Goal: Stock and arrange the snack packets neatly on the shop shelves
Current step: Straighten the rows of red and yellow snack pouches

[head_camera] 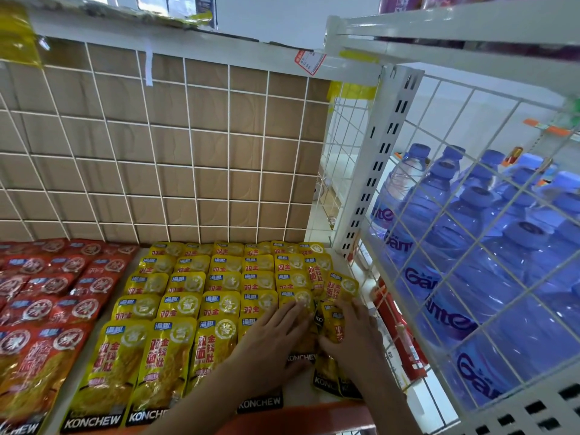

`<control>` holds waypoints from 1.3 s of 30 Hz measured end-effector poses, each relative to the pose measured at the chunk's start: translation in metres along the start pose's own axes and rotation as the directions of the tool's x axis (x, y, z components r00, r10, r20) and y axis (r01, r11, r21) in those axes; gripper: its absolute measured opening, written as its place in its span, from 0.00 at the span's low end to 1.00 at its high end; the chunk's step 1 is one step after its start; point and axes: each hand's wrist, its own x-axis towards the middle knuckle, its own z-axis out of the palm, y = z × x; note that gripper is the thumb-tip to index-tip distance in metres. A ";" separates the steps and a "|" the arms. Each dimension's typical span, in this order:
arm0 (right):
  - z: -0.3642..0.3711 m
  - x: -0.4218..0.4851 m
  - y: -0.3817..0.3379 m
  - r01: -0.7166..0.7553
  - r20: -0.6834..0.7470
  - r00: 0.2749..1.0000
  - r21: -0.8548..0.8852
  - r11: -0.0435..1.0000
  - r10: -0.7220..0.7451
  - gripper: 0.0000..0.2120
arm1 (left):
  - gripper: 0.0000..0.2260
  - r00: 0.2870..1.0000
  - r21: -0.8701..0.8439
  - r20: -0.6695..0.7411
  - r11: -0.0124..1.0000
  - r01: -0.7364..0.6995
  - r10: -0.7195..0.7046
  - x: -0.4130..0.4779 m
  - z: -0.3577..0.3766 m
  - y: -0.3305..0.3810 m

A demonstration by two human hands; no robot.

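Behind the shelf (298,389) stands a white wire grid (188,146) backed with brown cardboard. The yellow packets (185,306) lie in overlapping columns running away from me toward twelve o'clock. Each one covers the lower part of the one behind, so every printed top shows. Red packets (47,293) fill the shelf at nine o'clock. At three o'clock, past a wire side panel, stand blue water bottles (470,246).

My left hand (270,340) lies flat with straight fingers, pressing on the near packets of the fifth column. I judge it pins that column so nothing slides while I work beside it. My right hand (351,337) has fingers and thumb curled on a small bunch of loose packets (331,328), which stand tilted on edge at the right end of the shelf. The bunch sits at nine o'clock of my right palm, between the two hands, and seems to touch my left fingertips. More of it shows at six o'clock, under my wrist, near the orange shelf lip (314,416). At twelve o'clock of my right hand the last column lies crooked, with tilted packets, so I judge this end is what remains to straighten.
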 end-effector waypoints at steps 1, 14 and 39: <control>0.000 -0.001 0.000 0.000 -0.006 1.000 0.006 1.000 0.000 0.34 | 0.32 1.000 0.003 -0.017 1.000 -0.006 0.006 0.000 0.001 0.000; 0.001 -0.004 -0.003 0.021 -0.089 0.996 0.084 0.996 -0.013 0.28 | 0.32 0.994 0.008 -0.110 1.000 -0.027 0.028 -0.001 0.007 -0.001; 0.024 -0.013 -0.050 0.202 -0.228 0.963 0.252 0.946 -0.145 0.29 | 0.23 0.953 -0.132 -0.143 0.959 0.250 -0.268 -0.014 -0.024 -0.011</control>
